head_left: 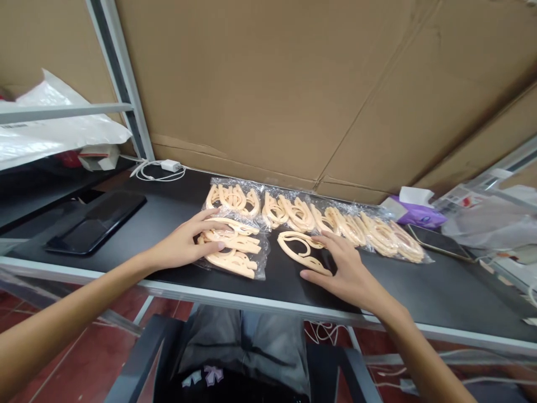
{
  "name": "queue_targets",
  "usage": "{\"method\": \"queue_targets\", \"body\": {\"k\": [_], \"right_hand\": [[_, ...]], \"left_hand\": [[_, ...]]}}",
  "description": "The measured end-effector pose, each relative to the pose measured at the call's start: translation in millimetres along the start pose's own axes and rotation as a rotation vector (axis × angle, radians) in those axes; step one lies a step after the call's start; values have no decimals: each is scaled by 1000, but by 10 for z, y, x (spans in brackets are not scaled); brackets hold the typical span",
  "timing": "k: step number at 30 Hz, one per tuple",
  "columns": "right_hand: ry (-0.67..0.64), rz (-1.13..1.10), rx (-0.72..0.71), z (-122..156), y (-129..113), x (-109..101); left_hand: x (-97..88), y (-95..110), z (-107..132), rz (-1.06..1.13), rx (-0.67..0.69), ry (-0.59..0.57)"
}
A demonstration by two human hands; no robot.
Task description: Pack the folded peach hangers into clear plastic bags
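Note:
My left hand [188, 240] lies over a clear plastic bag of beige folding clothes hangers [235, 263], its thumb and fingers spread across the bag's left side. To the right, a loose beige folding clothes hanger [289, 249] rests on the black tabletop. My right hand [342, 266] has its right end between thumb and fingers; part of that end is hidden by the hand. Behind both hands runs a row of more bagged hangers, among them one bag at the left [235, 201] and another at the right [381, 235].
A black phone [96, 221] lies on the left of the table [176, 224], with a white charger [170, 165] and cable behind it. A purple tissue pack [419, 212] and another phone [438, 242] are at the right. Cardboard [293, 84] walls off the back.

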State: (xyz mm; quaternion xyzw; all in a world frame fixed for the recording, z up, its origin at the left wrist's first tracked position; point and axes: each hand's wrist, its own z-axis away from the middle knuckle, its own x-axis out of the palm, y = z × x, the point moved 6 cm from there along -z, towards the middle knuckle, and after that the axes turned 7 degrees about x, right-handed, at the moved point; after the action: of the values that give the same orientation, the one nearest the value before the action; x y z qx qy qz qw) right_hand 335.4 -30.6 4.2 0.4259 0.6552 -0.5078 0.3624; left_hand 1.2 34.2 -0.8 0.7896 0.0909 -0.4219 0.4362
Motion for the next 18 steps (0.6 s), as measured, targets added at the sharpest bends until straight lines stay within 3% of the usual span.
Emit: {"method": "queue_targets", "body": {"k": [4, 11, 18], "right_hand": [[-68, -24, 37, 34, 107, 54], [10, -126, 40, 191, 115, -58], [132, -243, -97, 263, -223, -156]], "left_hand": [[-35, -36, -12, 65, 6, 53], [-103, -60, -27, 228, -36, 173], [-90, -125, -26, 327, -100, 205]]}}
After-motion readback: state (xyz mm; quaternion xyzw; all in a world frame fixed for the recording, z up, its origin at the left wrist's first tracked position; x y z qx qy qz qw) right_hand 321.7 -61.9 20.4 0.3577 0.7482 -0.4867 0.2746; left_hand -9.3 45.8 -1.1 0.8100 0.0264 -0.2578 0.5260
